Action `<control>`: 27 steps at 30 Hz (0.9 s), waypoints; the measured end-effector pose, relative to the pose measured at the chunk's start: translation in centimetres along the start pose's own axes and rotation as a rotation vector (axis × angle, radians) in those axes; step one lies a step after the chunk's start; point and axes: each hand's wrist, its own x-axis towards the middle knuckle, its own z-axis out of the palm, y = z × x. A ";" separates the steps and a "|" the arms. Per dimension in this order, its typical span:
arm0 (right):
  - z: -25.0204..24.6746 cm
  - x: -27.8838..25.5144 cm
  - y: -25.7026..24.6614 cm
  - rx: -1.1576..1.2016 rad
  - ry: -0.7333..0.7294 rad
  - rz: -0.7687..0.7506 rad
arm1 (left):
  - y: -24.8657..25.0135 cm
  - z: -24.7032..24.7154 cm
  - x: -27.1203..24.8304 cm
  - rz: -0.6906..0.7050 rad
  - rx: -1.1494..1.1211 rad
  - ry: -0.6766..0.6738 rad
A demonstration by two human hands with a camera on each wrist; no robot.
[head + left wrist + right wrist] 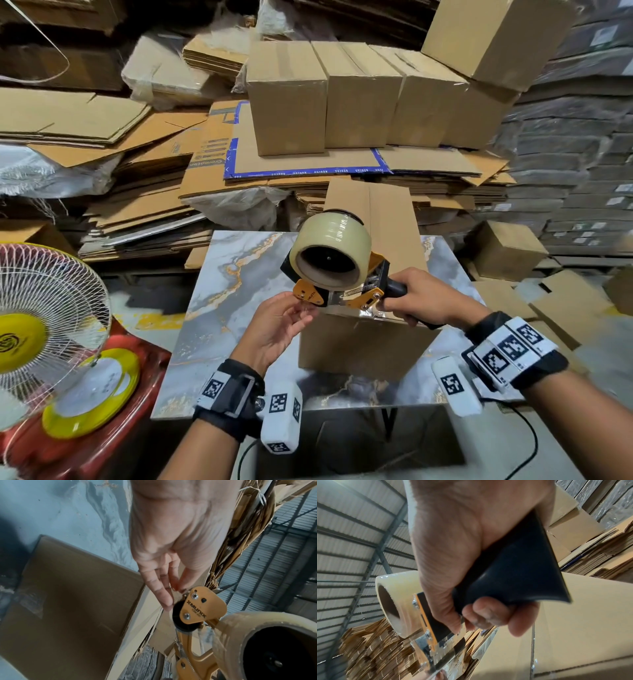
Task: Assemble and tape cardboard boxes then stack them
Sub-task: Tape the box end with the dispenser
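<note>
Five assembled plain brown cardboard boxes (287,102) far on the stack, one (371,267) on the near table, one clear tape roll (330,251), one white fan (48,308)

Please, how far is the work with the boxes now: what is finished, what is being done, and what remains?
Done: several closed boxes stand stacked behind the table. In hand: the right hand grips the tape dispenser over the box on the table, while the left hand fingers touch its front end, seemingly finding the tape end. Left: taping this box's seam and stacking it.
</note>
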 end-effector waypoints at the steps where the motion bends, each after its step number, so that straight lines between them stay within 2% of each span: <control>1: 0.0 0.0 0.0 -0.007 0.003 -0.002 | -0.1 -0.1 -0.1 0.010 -0.008 -0.009; 6: 0.1 -0.3 -0.1 -0.039 0.019 0.006 | -0.5 -0.5 -1.1 0.036 -0.017 -0.082; 11: 0.3 -0.4 0.0 -0.047 0.001 0.000 | -0.4 -0.1 -0.8 0.037 -0.062 -0.058; 17: 0.4 -0.5 0.0 -0.071 0.003 -0.011 | -0.3 -0.4 -0.8 0.050 0.025 -0.085; 21: 0.4 -0.7 -0.1 -0.075 0.008 -0.005 | -0.7 -0.3 -0.8 0.070 -0.016 -0.072; 23: 0.4 -0.8 -0.2 -0.075 0.004 -0.008 | -0.9 -0.3 -0.5 0.081 0.014 -0.055; 27: 0.7 -0.9 -0.5 -0.084 0.014 -0.020 | -1.0 0.0 -0.1 0.171 0.180 0.084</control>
